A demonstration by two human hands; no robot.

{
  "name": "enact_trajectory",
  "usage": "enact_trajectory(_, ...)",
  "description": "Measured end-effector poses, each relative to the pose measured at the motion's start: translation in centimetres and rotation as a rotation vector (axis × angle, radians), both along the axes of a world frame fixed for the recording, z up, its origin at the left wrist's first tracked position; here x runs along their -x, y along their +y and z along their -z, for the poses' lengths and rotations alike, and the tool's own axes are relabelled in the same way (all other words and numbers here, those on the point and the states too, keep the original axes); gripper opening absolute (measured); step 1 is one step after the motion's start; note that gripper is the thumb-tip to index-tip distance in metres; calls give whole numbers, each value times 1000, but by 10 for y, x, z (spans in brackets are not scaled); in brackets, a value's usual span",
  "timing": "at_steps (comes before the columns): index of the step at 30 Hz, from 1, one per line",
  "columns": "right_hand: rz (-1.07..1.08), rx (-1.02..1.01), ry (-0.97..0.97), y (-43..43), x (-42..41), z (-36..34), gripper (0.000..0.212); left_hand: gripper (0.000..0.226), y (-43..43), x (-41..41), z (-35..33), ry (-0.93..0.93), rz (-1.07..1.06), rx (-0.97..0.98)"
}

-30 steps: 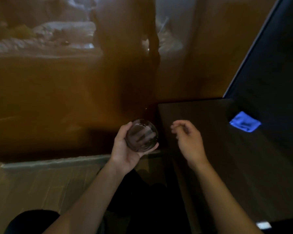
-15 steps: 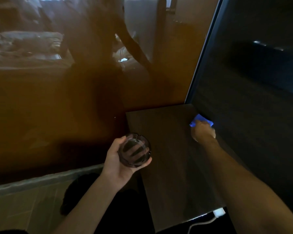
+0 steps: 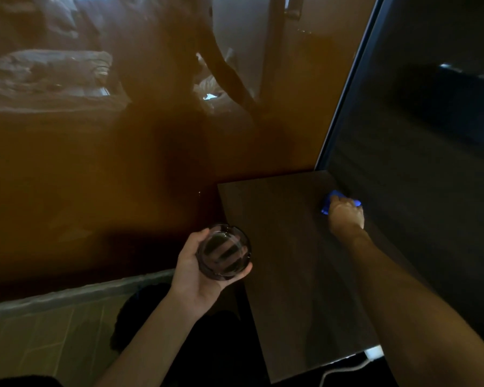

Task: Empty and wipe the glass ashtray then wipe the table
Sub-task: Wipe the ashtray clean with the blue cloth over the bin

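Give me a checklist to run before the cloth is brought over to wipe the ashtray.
1. Glass ashtray secure in left hand: ok, fingers curl under it, thumb at its rim.
2. Ashtray emptied: ok, the fingers show through the glass, no debris seen.
3. Right hand on blue cloth: ok, it covers the cloth beside the wall.
4. Cloth gripped: cannot tell, the fingertips are hidden.
5. Ashtray above table: not ok, mostly beyond its left edge.
6. Path across the table: ok, nothing lies between the hands.
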State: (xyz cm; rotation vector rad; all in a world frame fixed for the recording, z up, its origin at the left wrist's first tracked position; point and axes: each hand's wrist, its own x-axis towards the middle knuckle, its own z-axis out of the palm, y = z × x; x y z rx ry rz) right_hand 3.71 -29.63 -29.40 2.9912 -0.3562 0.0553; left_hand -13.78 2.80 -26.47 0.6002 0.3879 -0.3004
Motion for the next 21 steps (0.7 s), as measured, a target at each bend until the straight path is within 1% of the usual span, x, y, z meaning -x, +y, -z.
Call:
enact_trajectory(2,-34,-3,-21,4,5,3,50,52,0,1,0,-10,3,-1)
enact_trajectory(5,-63,-117,-61,9,16,0,50,48,1,3,-2,-23,13,1)
enact_trajectory(8,-112,-272,-45,10,25,-5,31,51,1,7,-4,-22,24,1)
enact_trajectory(10,-159,-314,-27,9,32,-7,16,56,2,10,-6,-32,27,-5)
enact_trajectory(12,-200,-339,-2,8,41,-8,12,58,3,14,-7,-47,30,-6)
enact_trajectory(14,-226,-450,12,8,50,-11,11,59,5,17,-8,-54,26,-5)
enact_trajectory(17,-204,-670,-48,17,65,-29,9,55,8,20,-9,-67,25,-8)
enact_trajectory(19,-224,-812,-82,29,76,-49,18,48,9,22,-9,-68,21,-18)
enact_trajectory(21,-306,-974,-180,43,87,-71,19,48,9,24,-10,-66,16,-32)
